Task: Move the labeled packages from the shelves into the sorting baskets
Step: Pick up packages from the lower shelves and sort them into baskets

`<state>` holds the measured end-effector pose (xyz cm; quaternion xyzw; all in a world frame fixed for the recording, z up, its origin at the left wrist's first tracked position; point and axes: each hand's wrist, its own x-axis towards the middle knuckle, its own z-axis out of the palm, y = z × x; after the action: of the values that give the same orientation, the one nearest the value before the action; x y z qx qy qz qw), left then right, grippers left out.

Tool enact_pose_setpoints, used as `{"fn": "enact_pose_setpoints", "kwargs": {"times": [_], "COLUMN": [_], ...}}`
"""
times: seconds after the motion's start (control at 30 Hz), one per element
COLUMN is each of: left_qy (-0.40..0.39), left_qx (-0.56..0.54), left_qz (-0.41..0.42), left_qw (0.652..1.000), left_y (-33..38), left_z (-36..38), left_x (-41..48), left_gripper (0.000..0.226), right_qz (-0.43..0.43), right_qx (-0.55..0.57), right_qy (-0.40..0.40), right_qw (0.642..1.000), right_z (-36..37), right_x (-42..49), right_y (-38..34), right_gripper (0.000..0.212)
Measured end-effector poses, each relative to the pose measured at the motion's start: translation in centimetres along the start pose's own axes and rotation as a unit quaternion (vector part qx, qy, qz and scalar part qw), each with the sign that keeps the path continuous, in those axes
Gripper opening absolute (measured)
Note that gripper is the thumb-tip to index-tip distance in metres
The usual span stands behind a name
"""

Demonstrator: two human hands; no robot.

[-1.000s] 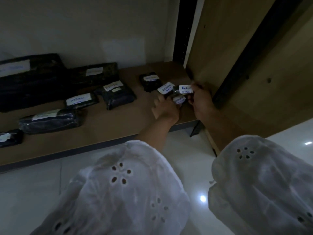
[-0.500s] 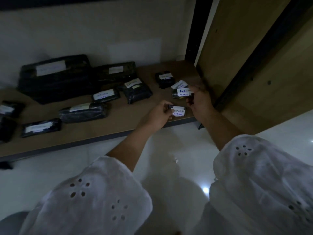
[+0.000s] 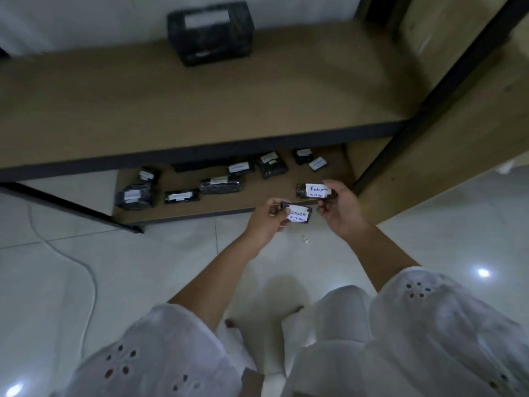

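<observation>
Small black Return package (image 3: pixel 313 191) gripped label-up in right hand (image 3: pixel 342 209) over lower shelf (image 3: pixel 257 197) front right corner, second Return package (image 3: pixel 297 214) pinched label-up in left hand (image 3: pixel 267 222) at its front edge, several labeled black packages (image 3: pixel 221 184) lying flat across it, big black package (image 3: pixel 210 32) at upper shelf (image 3: pixel 171 110) back edge.

A dark-framed wooden shelf unit (image 3: pixel 200 104) stands against a white wall (image 3: pixel 86 21) on glossy white floor tiles (image 3: pixel 128 267).
</observation>
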<state>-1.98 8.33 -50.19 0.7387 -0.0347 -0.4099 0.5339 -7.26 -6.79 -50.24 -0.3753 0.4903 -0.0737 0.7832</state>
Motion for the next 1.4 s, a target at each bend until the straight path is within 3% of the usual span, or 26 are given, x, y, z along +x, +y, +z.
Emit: {"fn": "enact_pose_setpoints", "kwargs": {"times": [0.23,0.4,0.6,0.77,1.07,1.4], "left_qy": [-0.011,-0.018,0.019,0.010,-0.042,-0.105], "left_qx": [-0.037,-0.041,-0.051,-0.090,-0.105,-0.114], "left_qz": [0.042,0.072,0.094,0.110,0.141,0.154], "left_qw": [0.998,0.996,0.994,0.990,0.984,0.976], "left_y": [14.5,22.4,27.2,30.7,36.8,44.4], "left_z": [0.5,3.4,11.4,21.2,36.5,50.9], "left_x": [-12.7,-18.1,-21.0,-22.3,-19.8,-10.5], "left_gripper": [0.014,0.012,0.008,0.011,0.011,0.012], "right_qz": [-0.027,-0.053,-0.113,-0.145,-0.174,-0.181], "right_qx": [0.048,0.071,0.007,0.016,0.055,0.081], "right_qy": [-0.002,-0.049,-0.117,-0.123,-0.097,-0.027], "right_qw": [0.998,0.995,0.987,0.982,0.979,0.980], "right_z": [-0.3,-1.0,-6.6,-15.4,-29.1,-40.1], "right_x": [-13.9,-20.2,-23.4,-24.7,-23.0,-16.0], "right_y": [-12.2,-19.6,-27.7,-34.2,-44.3,-55.8], "right_gripper": [0.008,0.010,0.012,0.015,0.007,0.011]}}
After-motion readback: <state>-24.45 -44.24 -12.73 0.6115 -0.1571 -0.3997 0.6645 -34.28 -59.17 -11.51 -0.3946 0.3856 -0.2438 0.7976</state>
